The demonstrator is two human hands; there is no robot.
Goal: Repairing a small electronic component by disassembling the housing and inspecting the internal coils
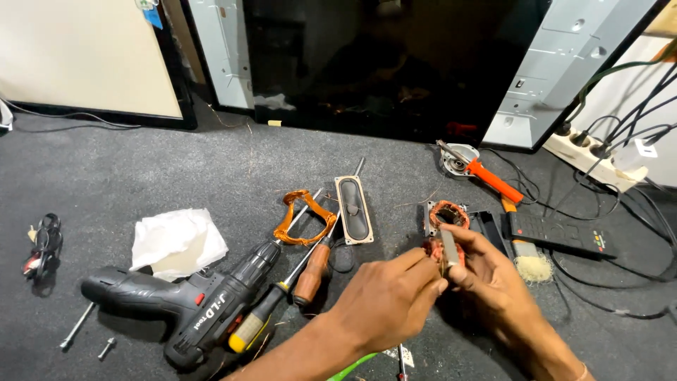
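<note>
Both my hands meet over a small motor stator [447, 248] with copper windings and a grey metal core. My right hand [493, 279] grips it from the right. My left hand [391, 296] pinches at its left side with fingertips together. Just beyond it lies a second stator [447, 214] with copper wire in a square metal frame. A loose orange copper coil [305, 219] rests to the left, by an oblong speaker [353, 209].
On the grey carpet lie a black cordless drill [183, 303], two screwdrivers [310, 271], a white cloth [176, 241], a black remote [560, 236], a brush [527, 261] and an orange-handled tool [493, 180]. A power strip [589, 159] with cables sits far right. A dark panel [381, 63] stands behind.
</note>
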